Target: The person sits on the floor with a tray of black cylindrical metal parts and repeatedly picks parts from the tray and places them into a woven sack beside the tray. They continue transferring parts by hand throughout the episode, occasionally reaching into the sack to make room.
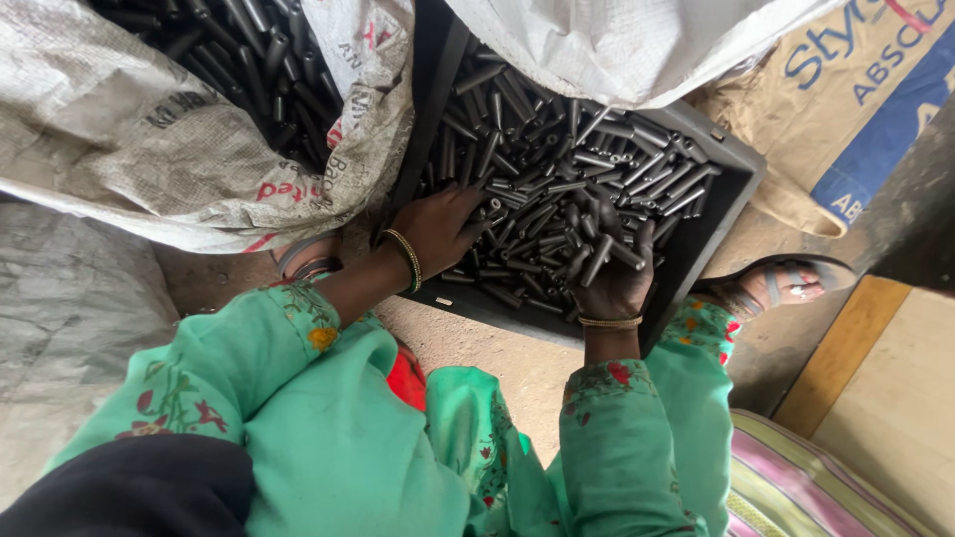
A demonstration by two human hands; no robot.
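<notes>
A dark plastic crate (731,164) on the ground holds a heap of several short dark metal tubes (557,169). My left hand (438,229) rests palm down on the tubes at the crate's near left corner, fingers spread, and whether it grips any is hidden. My right hand (607,264) is raised over the near edge, fingers curled up around a handful of the tubes. Both wrists wear thin bangles, and both sleeves are green with flower embroidery.
An open woven sack (149,149) at the upper left holds more of the same tubes (249,60). Another white sack (637,40) overhangs the crate's far side. My sandalled foot (781,283) sits right of the crate. A printed bag (856,89) lies at the far right.
</notes>
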